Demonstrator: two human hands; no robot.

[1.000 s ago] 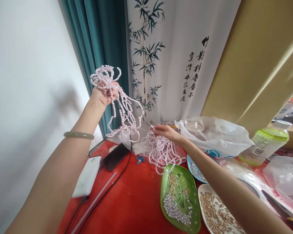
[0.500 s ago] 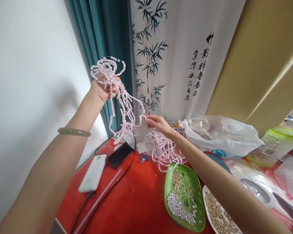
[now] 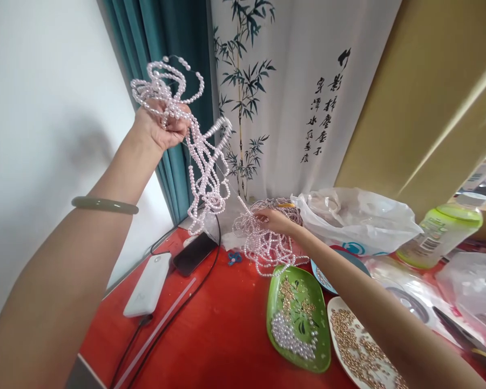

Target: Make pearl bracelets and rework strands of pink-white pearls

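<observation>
Item: left hand, raised before the dark teal fabric curtain, a pale green polished bangle round the forearm. Grip closed in a fist about a bunch of pale pink, pearly round-bead strands; loops stand above the fist, longer lengths hang below it, clear of the bench, some blurred.

Item: right hand, lower, at a heap of pale pink bead strands at the back of the red-topped bench. Grip pinched on a short run of pale pink beads on thin thread, which slants up toward the bunch; fingertips partly lost among the beads.

Item: green rounded-rectangular tray, in front of the heap, bearing gold-coloured beads and silvery-lilac round beads. One strand of the heap reaches its far rim.

Item: white plate of gold-coloured beads, just beside the tray, partly covered by the right forearm. Behind it, a round blue plate, likewise part-hidden.

Item: crumpled white translucent plastic bag, right of the heap; beyond it, a clear bottle with green label.

Left side: white rounded-rectangular device; black flat phone; narrow pale pink strip; small blue flower-shaped ornament, near the heap.
</observation>
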